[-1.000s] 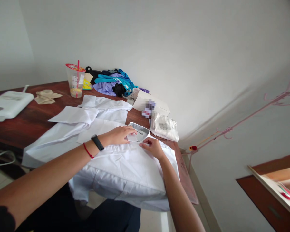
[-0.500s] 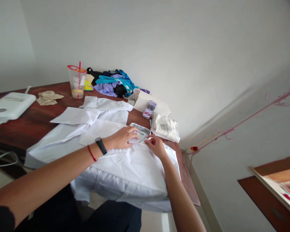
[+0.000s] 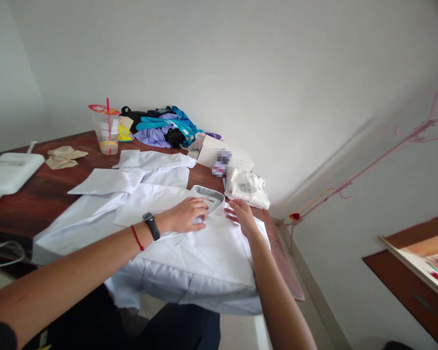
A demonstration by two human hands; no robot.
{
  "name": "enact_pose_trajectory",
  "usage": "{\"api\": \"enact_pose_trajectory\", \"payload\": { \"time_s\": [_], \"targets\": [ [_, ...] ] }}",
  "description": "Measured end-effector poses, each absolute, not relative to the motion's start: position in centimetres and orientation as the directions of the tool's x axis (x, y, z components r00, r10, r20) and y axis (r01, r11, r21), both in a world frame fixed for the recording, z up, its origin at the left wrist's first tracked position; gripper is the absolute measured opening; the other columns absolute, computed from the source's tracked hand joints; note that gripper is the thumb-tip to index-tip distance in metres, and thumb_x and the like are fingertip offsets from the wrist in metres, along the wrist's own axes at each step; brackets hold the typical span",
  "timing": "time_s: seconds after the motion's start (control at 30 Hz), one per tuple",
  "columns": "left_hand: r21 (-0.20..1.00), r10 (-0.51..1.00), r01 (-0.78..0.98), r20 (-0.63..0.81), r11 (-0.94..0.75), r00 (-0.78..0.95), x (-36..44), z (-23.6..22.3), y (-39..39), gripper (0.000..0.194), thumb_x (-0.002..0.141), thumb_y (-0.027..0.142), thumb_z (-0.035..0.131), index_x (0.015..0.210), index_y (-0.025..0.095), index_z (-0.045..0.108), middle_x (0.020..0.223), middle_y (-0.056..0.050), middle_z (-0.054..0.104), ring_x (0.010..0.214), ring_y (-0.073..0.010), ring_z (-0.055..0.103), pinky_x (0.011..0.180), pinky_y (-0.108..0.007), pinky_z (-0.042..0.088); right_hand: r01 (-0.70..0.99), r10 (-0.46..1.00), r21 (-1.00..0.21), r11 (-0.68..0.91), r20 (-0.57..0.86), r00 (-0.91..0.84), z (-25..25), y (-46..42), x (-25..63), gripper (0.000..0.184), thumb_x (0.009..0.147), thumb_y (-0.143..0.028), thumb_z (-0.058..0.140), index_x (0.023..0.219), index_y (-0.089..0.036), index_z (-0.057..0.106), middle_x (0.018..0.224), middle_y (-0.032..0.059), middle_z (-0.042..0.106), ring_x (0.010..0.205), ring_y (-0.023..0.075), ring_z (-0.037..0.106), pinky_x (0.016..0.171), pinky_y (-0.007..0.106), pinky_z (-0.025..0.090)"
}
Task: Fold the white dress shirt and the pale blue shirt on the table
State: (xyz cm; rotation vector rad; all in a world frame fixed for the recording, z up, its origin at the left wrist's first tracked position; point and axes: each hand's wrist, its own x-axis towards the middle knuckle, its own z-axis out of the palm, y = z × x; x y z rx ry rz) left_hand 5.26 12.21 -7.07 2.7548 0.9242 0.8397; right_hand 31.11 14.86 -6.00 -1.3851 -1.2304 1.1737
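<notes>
A white collared shirt (image 3: pixel 211 257) lies spread over the table, its lower edge hanging over the front. My left hand (image 3: pixel 188 215) rests on the cloth at the left of the collar (image 3: pixel 217 200), fingers loosely bent and apart, gripping nothing. At the collar's right side is my right hand (image 3: pixel 242 214), its fingers stretched out and parted over the shirt. A small dark tag shows inside the collar. One sleeve (image 3: pixel 102 182) is laid out toward the left.
Along the wall sit a plastic cup with a red straw (image 3: pixel 108 133), a heap of clothes (image 3: pixel 168 127), a white box (image 3: pixel 237 154) and a folded white cloth in plastic (image 3: pixel 247 188). A white device (image 3: pixel 14 170) is at left; a pink rack (image 3: pixel 372 170) stands right.
My left hand has come off the collar's edge and slid slightly nearer me. My right fingers have opened out from a pinch at the collar. The view has shifted a little.
</notes>
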Motion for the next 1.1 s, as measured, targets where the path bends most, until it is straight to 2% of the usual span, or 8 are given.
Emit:
{"api": "enact_pose_trajectory", "payload": {
  "time_s": [0.23, 0.43, 0.6, 0.67, 0.73, 0.83, 1.0, 1.1],
  "targets": [
    [0.250, 0.582, 0.530, 0.439, -0.811, 0.684, 5.4, -6.9, 12.5, 0.016, 0.089, 0.031, 0.074, 0.104, 0.024, 0.075, 0.124, -0.008, 0.070, 0.134, -0.0307, 0.056, 0.114, -0.047, 0.042, 0.186, 0.985, -0.968, -0.169, -0.172, -0.001, -5.1, 14.7, 31.3, 0.026, 0.087, -0.044, 0.071, 0.102, -0.023, 0.065, 0.106, 0.0052, 0.072, 0.096, 0.0227, 0.076, 0.072, 0.027, 0.056],
    [0.237, 0.549, 0.497, 0.426, -0.835, 0.719, 5.7, -6.7, 12.8, 0.019, 0.093, 0.027, 0.069, 0.110, 0.025, 0.076, 0.125, -0.008, 0.070, 0.135, -0.0302, 0.056, 0.113, -0.049, 0.045, 0.170, 0.989, -0.978, -0.119, -0.132, -0.070, -5.0, 14.8, 31.6, 0.040, 0.079, -0.045, 0.080, 0.112, -0.025, 0.069, 0.109, 0.0068, 0.075, 0.092, 0.0229, 0.073, 0.070, 0.028, 0.054],
    [0.229, 0.533, 0.483, 0.418, -0.845, 0.735, 6.1, -6.6, 12.8, 0.029, 0.094, 0.026, 0.067, 0.123, 0.026, 0.074, 0.127, -0.008, 0.072, 0.135, -0.0300, 0.056, 0.112, -0.051, 0.046, 0.088, 0.988, -0.990, -0.114, -0.122, -0.090, -5.5, 15.3, 31.3, 0.038, 0.081, -0.046, 0.077, 0.111, -0.024, 0.069, 0.111, 0.0073, 0.074, 0.094, 0.0234, 0.071, 0.072, 0.029, 0.053],
    [0.214, 0.532, 0.488, 0.410, -0.846, 0.741, 6.2, -6.5, 12.8, 0.031, 0.094, 0.026, 0.067, 0.124, 0.025, 0.073, 0.127, -0.008, 0.072, 0.133, -0.0300, 0.057, 0.112, -0.051, 0.046, 0.176, 0.999, -0.983, -0.046, -0.048, -0.009, -6.0, 15.6, 31.2, 0.035, 0.080, -0.042, 0.078, 0.108, -0.022, 0.069, 0.112, 0.0092, 0.072, 0.094, 0.0244, 0.070, 0.076, 0.032, 0.053],
    [0.205, 0.534, 0.497, 0.417, -0.843, 0.735, 6.4, -6.4, 12.8, 0.027, 0.095, 0.025, 0.064, 0.121, 0.024, 0.074, 0.124, -0.009, 0.073, 0.129, -0.0286, 0.060, 0.110, -0.050, 0.047, 0.340, 0.989, -0.934, 0.109, 0.136, 0.056, -6.6, 15.9, 31.1, 0.032, 0.078, -0.035, 0.080, 0.106, -0.021, 0.070, 0.117, 0.0110, 0.069, 0.097, 0.0251, 0.068, 0.083, 0.034, 0.052],
    [0.206, 0.543, 0.508, 0.435, -0.836, 0.718, 6.6, -6.5, 12.9, 0.023, 0.099, 0.024, 0.059, 0.117, 0.024, 0.074, 0.121, -0.008, 0.074, 0.125, -0.0258, 0.063, 0.108, -0.048, 0.049, 0.498, 0.950, -0.829, 0.255, 0.311, 0.031, -7.3, 16.1, 30.9, 0.034, 0.076, -0.030, 0.083, 0.107, -0.022, 0.072, 0.118, 0.0109, 0.067, 0.096, 0.0258, 0.067, 0.089, 0.035, 0.050],
    [0.175, 0.534, 0.512, 0.417, -0.841, 0.736, 6.7, -6.5, 12.7, 0.030, 0.101, 0.025, 0.057, 0.128, 0.025, 0.070, 0.127, -0.008, 0.072, 0.129, -0.0250, 0.060, 0.111, -0.049, 0.047, 0.543, 0.964, -0.812, 0.215, 0.266, 0.015, -7.7, 16.1, 30.9, 0.038, 0.072, -0.031, 0.087, 0.107, -0.025, 0.074, 0.112, 0.0108, 0.068, 0.091, 0.0284, 0.068, 0.085, 0.037, 0.050],
    [0.165, 0.530, 0.511, 0.407, -0.844, 0.744, 6.7, -6.4, 12.5, 0.030, 0.100, 0.027, 0.058, 0.128, 0.026, 0.070, 0.129, -0.008, 0.070, 0.130, -0.0255, 0.059, 0.111, -0.048, 0.047, 0.440, 0.968, -0.865, 0.241, 0.247, -0.045, -7.7, 16.2, 31.1, 0.047, 0.061, -0.030, 0.094, 0.105, -0.025, 0.076, 0.111, 0.0090, 0.068, 0.091, 0.0271, 0.068, 0.082, 0.035, 0.051]
  ]
}}
